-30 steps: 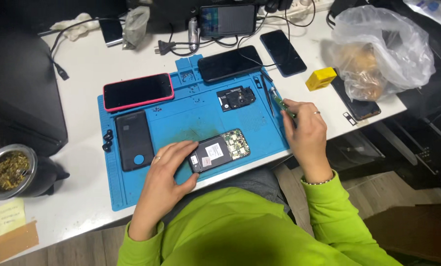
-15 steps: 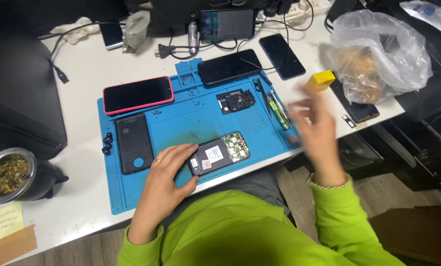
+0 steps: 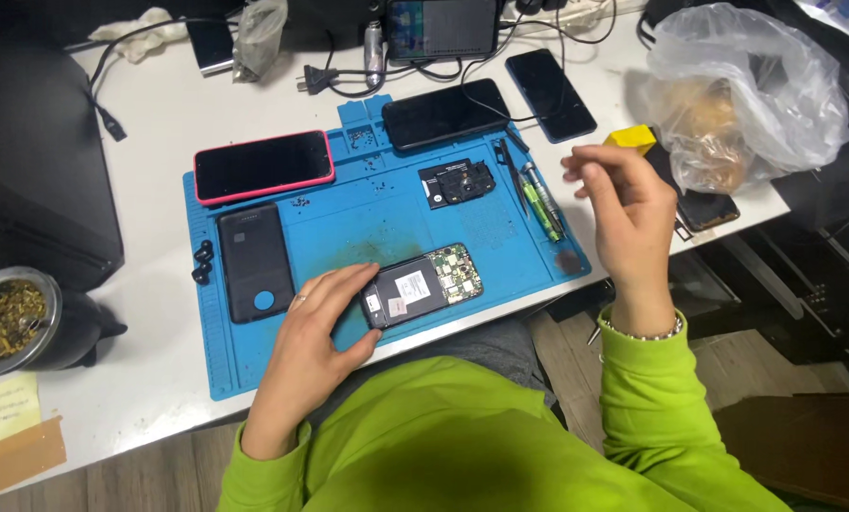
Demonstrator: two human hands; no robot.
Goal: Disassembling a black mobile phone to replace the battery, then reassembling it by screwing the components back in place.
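An opened black phone (image 3: pixel 420 289) with its green circuit board showing lies at the front of a blue work mat (image 3: pixel 254 374). My left hand (image 3: pixel 315 332) grips the phone's left end and holds it flat on the mat. My right hand (image 3: pixel 624 204) hovers above the mat's right edge with its fingers loosely curled and nothing visible in them. Just left of that hand, a green-handled tool (image 3: pixel 543 204) lies on the mat beside a thin dark tool (image 3: pixel 512 171). A small black phone part (image 3: pixel 458 180) rests further left.
On the mat lie a red-cased phone (image 3: pixel 263 166), a black back cover (image 3: pixel 254 261) and a black phone (image 3: pixel 445 112). Another phone (image 3: pixel 550 93), a yellow block (image 3: pixel 630 137) and a plastic bag (image 3: pixel 728 95) sit right. A metal cup (image 3: pixel 12 318) stands left.
My right hand has left the green tool on the mat's right side and risen up and to the right. The left hand and the opened phone have stayed put.
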